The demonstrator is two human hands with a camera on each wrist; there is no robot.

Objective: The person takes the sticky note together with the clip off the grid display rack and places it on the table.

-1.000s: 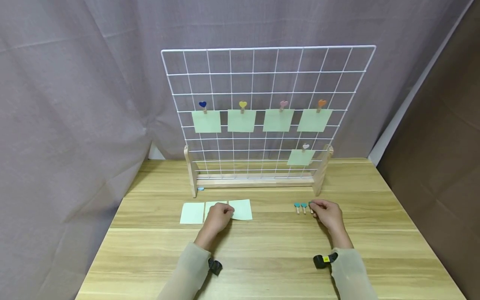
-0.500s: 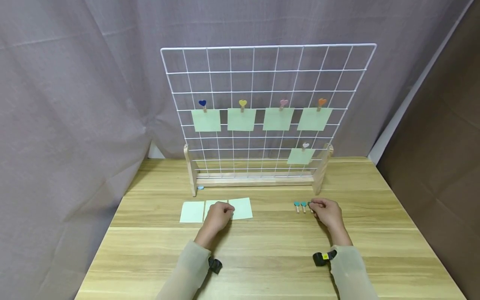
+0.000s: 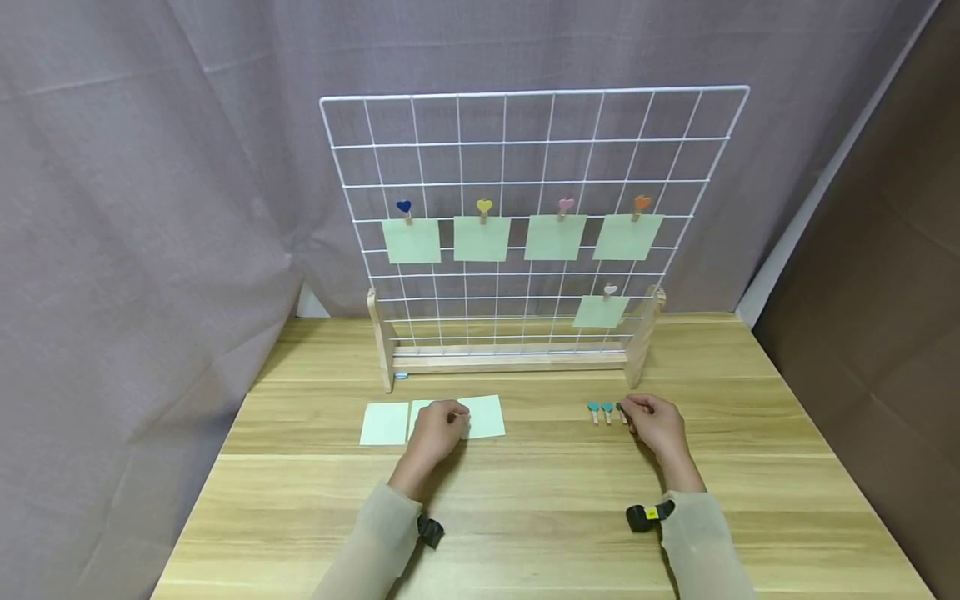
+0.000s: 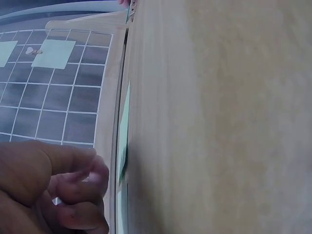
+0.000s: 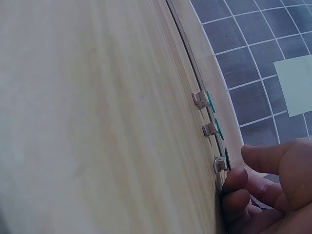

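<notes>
Three pale green paper squares lie in a row: the left sheet (image 3: 384, 424), the middle sheet (image 3: 420, 410), partly covered by my left hand (image 3: 438, 431), and the right sheet (image 3: 486, 416). In the left wrist view the thumb and fingers of that hand curl loosely above the paper (image 4: 124, 131), with nothing seen between them. My right hand (image 3: 658, 427) is beside three small wooden clips with teal hearts (image 3: 607, 413). The right wrist view has the nearest clip (image 5: 221, 163) standing just off the fingertips, and a gap between thumb and forefinger.
Behind the row stands a white wire grid (image 3: 517, 182) on a wooden base (image 3: 510, 364). Green notes (image 3: 482, 242) hang on it from coloured heart clips; another note (image 3: 600, 312) hangs low on the right. A small blue item (image 3: 402, 376) lies by the base's left foot.
My left fingers have lifted slightly back from the right sheet's corner. The right hand has drawn a little away from the third clip, which shows more now.
</notes>
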